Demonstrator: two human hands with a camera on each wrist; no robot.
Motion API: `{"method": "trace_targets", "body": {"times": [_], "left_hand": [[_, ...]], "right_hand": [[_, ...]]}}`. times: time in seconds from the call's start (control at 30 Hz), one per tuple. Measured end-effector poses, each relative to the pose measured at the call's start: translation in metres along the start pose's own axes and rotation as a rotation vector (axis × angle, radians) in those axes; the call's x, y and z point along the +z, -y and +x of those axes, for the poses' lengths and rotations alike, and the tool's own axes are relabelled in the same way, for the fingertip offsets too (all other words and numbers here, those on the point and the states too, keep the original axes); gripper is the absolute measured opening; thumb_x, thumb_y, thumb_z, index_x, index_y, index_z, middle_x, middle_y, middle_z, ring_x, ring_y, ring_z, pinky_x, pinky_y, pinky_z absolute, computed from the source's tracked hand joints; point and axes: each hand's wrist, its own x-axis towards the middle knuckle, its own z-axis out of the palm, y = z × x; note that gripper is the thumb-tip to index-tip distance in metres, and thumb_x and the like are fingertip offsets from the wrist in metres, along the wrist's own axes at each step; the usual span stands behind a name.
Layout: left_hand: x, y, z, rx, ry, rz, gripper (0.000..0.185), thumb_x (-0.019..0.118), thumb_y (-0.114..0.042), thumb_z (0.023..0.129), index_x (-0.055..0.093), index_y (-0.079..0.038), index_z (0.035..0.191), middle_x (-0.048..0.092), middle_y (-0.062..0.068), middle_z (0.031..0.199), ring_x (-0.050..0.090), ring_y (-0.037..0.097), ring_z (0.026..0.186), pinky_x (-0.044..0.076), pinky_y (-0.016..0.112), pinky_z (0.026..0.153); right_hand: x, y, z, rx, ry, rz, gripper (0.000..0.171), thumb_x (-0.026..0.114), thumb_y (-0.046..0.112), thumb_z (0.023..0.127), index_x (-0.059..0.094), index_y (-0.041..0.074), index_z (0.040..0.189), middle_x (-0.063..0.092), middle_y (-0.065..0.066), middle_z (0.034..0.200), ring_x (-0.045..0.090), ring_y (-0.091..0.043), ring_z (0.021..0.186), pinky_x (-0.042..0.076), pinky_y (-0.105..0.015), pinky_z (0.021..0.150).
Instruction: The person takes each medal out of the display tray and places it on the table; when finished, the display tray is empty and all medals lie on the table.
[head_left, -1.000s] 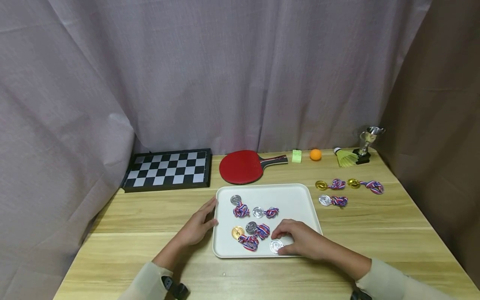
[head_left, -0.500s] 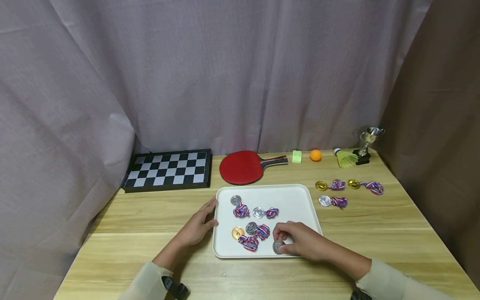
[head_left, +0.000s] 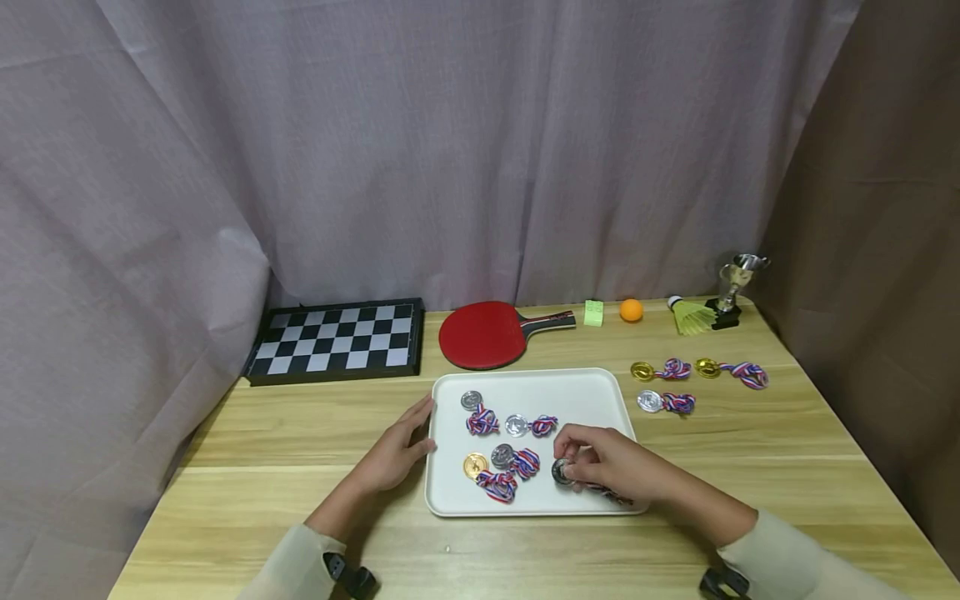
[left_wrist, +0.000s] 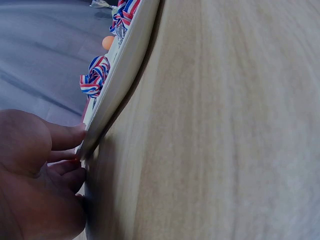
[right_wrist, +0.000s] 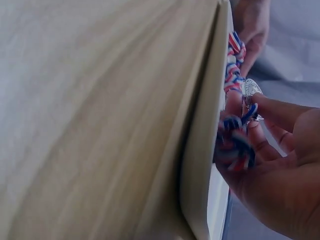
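Observation:
My left hand (head_left: 392, 454) lies with extended fingers along the left edge of a white tray (head_left: 581, 390); thumb and fingers meet its rim in the left wrist view. Over the tray's front right part, my right hand (head_left: 618, 462) pinches a silver medal (head_left: 560, 472) between thumb and fingers. Its bunched red, white and blue ribbon (right_wrist: 234, 145) hangs below the hand in the right wrist view. Elsewhere on the tray are a gold medal (head_left: 475, 465) and three silver ones: at the back left (head_left: 471, 400), centre (head_left: 516, 425) and beside the gold medal (head_left: 502, 455).
Right of the tray lie two gold medals (head_left: 642, 372) and a silver medal (head_left: 649, 402). Along the back are a chessboard (head_left: 333, 337), red table tennis bat (head_left: 482, 335), green block (head_left: 593, 313), orange ball (head_left: 632, 310), shuttlecock (head_left: 692, 317) and trophy cup (head_left: 735, 287).
The right hand has raised the silver medal from the tray's front edge and moved it slightly back, with its ribbon now showing beneath. The left hand stays put.

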Motion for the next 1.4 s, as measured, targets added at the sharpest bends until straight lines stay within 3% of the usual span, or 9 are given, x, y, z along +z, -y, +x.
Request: {"method": "trace_targets", "body": {"times": [0.3, 0.53, 0.77, 1.0, 1.27, 1.4], "left_hand": [[0.000, -0.001, 0.000, -0.003, -0.002, 0.002, 0.064, 0.058, 0.001, 0.102, 0.028, 0.008, 0.158, 0.023, 0.020, 0.169, 0.019, 0.037, 0.156, 0.017, 0.050, 0.128], [0.001, -0.001, 0.000, -0.003, -0.003, 0.005, 0.063, 0.058, 0.002, 0.102, 0.029, 0.008, 0.158, 0.024, 0.020, 0.169, 0.020, 0.036, 0.156, 0.017, 0.050, 0.128], [0.001, 0.001, 0.000, -0.003, -0.005, 0.000, 0.063, 0.058, 0.002, 0.101, 0.029, 0.008, 0.157, 0.024, 0.020, 0.169, 0.019, 0.037, 0.156, 0.016, 0.051, 0.127], [0.001, 0.002, 0.000, -0.007, -0.005, -0.009, 0.064, 0.058, 0.001, 0.102, 0.028, 0.008, 0.158, 0.023, 0.018, 0.169, 0.019, 0.037, 0.157, 0.016, 0.051, 0.128], [0.001, 0.002, 0.000, -0.008, -0.005, 0.007, 0.063, 0.058, 0.000, 0.102, 0.029, 0.008, 0.158, 0.023, 0.018, 0.169, 0.019, 0.037, 0.157, 0.017, 0.051, 0.127], [0.001, 0.002, 0.000, -0.007, -0.007, 0.011, 0.063, 0.058, 0.001, 0.102, 0.029, 0.008, 0.157, 0.024, 0.019, 0.169, 0.019, 0.037, 0.156, 0.017, 0.051, 0.127]], "right_hand": [[-0.031, -0.008, -0.016, 0.043, -0.068, 0.137, 0.021, 0.066, 0.006, 0.099, 0.059, -0.004, 0.116, 0.062, -0.015, 0.097, 0.071, -0.027, 0.078, 0.062, -0.031, 0.069], [-0.071, -0.020, -0.046, 0.100, -0.190, 0.167, 0.032, 0.066, 0.007, 0.099, 0.055, -0.012, 0.123, 0.065, -0.016, 0.098, 0.070, -0.021, 0.081, 0.063, -0.031, 0.072], [-0.114, -0.042, -0.079, 0.191, -0.324, 0.014, 0.033, 0.062, 0.009, 0.103, 0.054, -0.011, 0.128, 0.070, -0.011, 0.094, 0.068, -0.016, 0.077, 0.060, -0.028, 0.068], [-0.150, -0.075, -0.094, 0.156, -0.424, -0.215, 0.027, 0.066, 0.006, 0.100, 0.061, -0.010, 0.122, 0.073, -0.007, 0.092, 0.067, -0.006, 0.077, 0.056, -0.024, 0.064], [-0.160, -0.094, -0.087, 0.178, -0.484, -0.438, 0.020, 0.071, 0.005, 0.095, 0.069, -0.005, 0.113, 0.072, -0.009, 0.091, 0.058, 0.003, 0.076, 0.049, -0.021, 0.061], [-0.158, -0.101, -0.083, 0.220, -0.515, -0.533, 0.020, 0.074, 0.007, 0.093, 0.071, -0.002, 0.111, 0.071, -0.007, 0.091, 0.056, -0.002, 0.077, 0.046, -0.024, 0.062]]}}
